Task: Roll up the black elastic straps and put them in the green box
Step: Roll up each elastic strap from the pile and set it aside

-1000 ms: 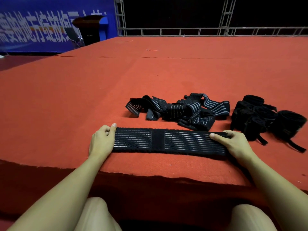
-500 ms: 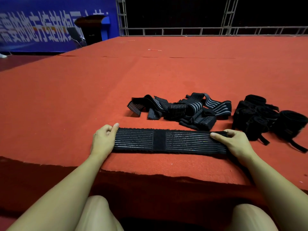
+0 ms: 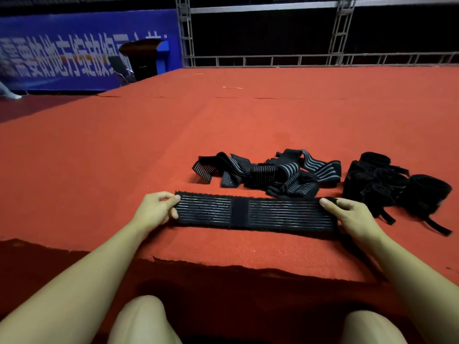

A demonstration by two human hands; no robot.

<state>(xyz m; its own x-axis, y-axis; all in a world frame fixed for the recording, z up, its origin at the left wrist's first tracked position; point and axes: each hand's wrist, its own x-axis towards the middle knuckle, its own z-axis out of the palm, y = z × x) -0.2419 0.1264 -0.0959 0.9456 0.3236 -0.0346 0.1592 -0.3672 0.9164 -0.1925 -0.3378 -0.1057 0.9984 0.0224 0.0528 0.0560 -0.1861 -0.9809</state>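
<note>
The flat strap (image 3: 255, 214) is matt black woven elastic, ribbed with thin pale threads and fuzzy along its edges. The red carpet (image 3: 124, 150) looks rough and felt-like, its front edge frayed. The truss (image 3: 341, 33) behind is dull grey metal.

carpet (image 3: 124, 157): red, covers a raised platform, torn front edge nearest the camera | banner (image 3: 74, 53): blue with white characters, far left behind the platform | lectern (image 3: 142, 58): dark, in front of the banner | truss (image 3: 273, 59): grey metal, along the platform's far edge, dark behind it
</note>
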